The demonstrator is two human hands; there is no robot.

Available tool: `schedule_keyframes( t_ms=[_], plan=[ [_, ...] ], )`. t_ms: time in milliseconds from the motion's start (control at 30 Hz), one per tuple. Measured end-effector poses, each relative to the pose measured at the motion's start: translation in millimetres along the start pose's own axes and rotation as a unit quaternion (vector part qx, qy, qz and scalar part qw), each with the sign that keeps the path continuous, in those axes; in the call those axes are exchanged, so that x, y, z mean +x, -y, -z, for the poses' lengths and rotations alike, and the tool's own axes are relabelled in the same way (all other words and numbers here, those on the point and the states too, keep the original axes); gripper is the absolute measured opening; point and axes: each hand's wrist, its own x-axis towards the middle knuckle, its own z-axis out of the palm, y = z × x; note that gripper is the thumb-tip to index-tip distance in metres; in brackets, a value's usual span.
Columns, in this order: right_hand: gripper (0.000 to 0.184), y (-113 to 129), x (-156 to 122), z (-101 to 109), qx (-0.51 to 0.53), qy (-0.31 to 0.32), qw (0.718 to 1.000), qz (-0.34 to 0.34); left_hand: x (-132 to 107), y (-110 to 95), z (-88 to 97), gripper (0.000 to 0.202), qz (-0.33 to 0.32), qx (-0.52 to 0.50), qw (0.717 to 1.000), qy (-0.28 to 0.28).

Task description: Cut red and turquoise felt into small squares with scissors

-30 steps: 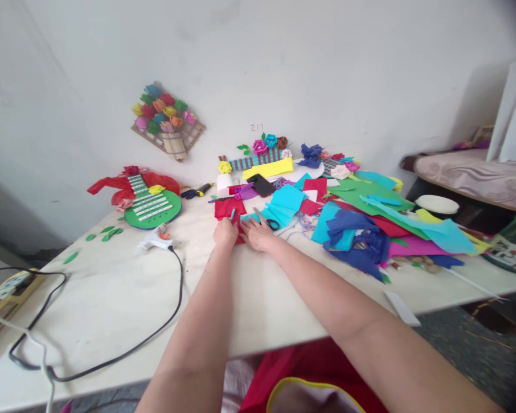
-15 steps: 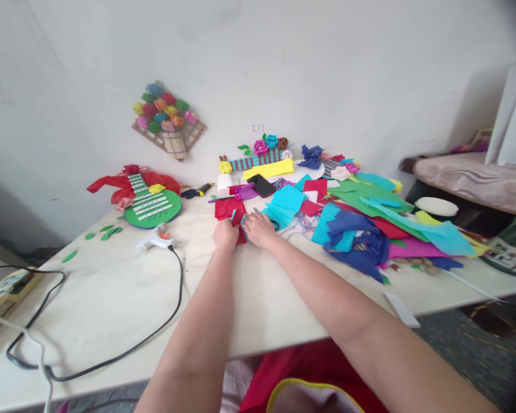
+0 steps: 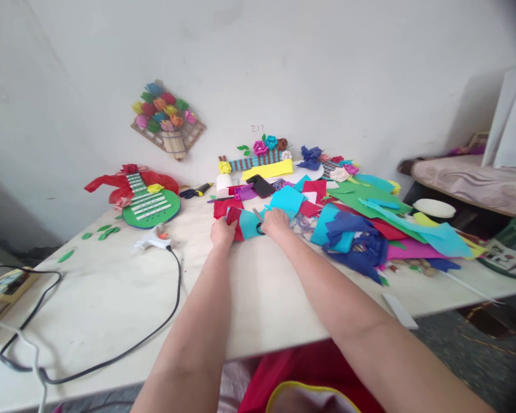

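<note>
My left hand (image 3: 223, 233) is closed on the edge of a red crepe paper piece (image 3: 236, 222). A cyan paper strip (image 3: 250, 225) spreads flat from this red piece towards my right hand (image 3: 276, 223). That hand is closed around scissors (image 3: 259, 223), with the blades pointing up and left over the cyan strip and a dark handle loop showing at the fingers. Whether the right fingers also pinch the cyan strip is hidden. Another red paper sheet (image 3: 224, 207) lies just beyond my left hand, and a larger cyan sheet (image 3: 287, 198) beyond my right.
A white glue gun (image 3: 153, 238) with a black cord lies at left, near a green guitar-shaped craft (image 3: 155, 209). Heaped coloured paper (image 3: 361, 229) covers the right side. A black phone (image 3: 261, 186) and yellow-black pliers (image 3: 196, 190) lie towards the wall.
My hands have moved apart, the right one going right and slightly up. The cyan strip now shows stretched out between them, beside the red piece.
</note>
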Motion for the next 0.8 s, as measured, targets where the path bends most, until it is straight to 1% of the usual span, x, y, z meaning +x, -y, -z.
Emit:
schedule_keyframes(
  t_ms=[133, 267, 367, 500, 567, 700, 800],
  plan=[
    [0.034, 0.0, 2.6, -2.7, -0.008, 0.024, 1.0, 0.012, -0.1, -0.6, 0.9, 0.036, 0.002, -0.007, 1.0, -0.002],
    [0.033, -3.5, 5.1, -8.3, -0.009, 0.004, 1.0, 0.011, -0.2, -0.7, 1.1, 0.037, 0.007, -0.014, 1.0, -0.001],
    [0.033, -6.0, 4.9, -9.2, -0.009, 0.004, 1.0, 0.005, 0.4, -0.1, 0.0, 0.036, 0.006, -0.018, 1.0, -0.001],
    [0.032, -3.0, 2.8, -5.7, -0.022, -0.022, 0.999, 0.034, 0.4, 0.0, -1.1, 0.036, 0.007, -0.021, 1.0, -0.004],
    [0.032, 0.5, 1.3, -3.0, -0.024, -0.006, 0.999, 0.039, 0.1, -0.1, -1.3, 0.036, 0.011, -0.022, 1.0, -0.005],
    [0.034, 4.8, -0.9, 1.1, -0.016, 0.048, 0.998, 0.029, 0.1, -0.1, -1.6, 0.035, 0.012, -0.028, 1.0, -0.003],
    [0.034, 4.8, -0.8, 1.3, -0.017, 0.051, 0.998, 0.036, 0.5, 0.0, -1.9, 0.036, 0.013, -0.027, 1.0, -0.003]
  ],
)
